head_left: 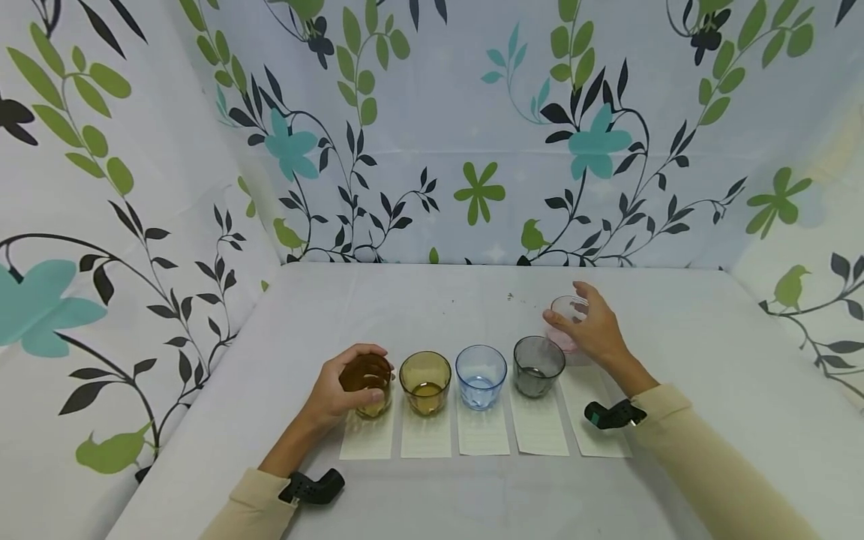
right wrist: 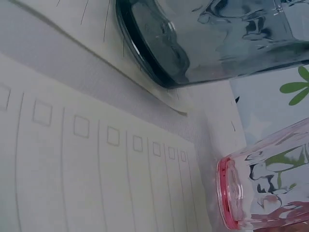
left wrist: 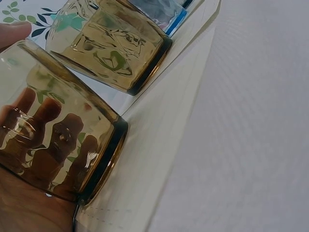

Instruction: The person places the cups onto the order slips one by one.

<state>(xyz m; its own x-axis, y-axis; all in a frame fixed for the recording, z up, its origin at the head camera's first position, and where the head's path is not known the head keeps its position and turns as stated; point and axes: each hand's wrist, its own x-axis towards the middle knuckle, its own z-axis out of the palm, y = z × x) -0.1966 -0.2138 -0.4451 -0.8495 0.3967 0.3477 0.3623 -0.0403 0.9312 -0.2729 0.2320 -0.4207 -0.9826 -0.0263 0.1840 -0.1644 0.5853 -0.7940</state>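
Note:
My left hand [head_left: 325, 396] grips a brown-amber drinking glass [head_left: 368, 373] at the left end of a row, its fingers wrapped round the far side. In the left wrist view those fingers show through the glass's wall, and the base sits at a lined paper slip. My right hand [head_left: 599, 331] holds a pale pink glass [right wrist: 270, 186] between thumb and fingers, behind the right-end paper slip [head_left: 594, 420]. Whether the pink glass touches the table cannot be told. Between the hands stand an olive-yellow glass [head_left: 425, 382], a blue glass [head_left: 481, 377] and a grey glass [head_left: 538, 367], upright.
Paper slips lie side by side under the glasses, among them one below the blue glass [head_left: 483, 435]. The right-end slip has small printed squares and lines. A white cloth covers the table [head_left: 432, 499]. Leaf-patterned curtains [head_left: 432, 135] hang behind and at both sides.

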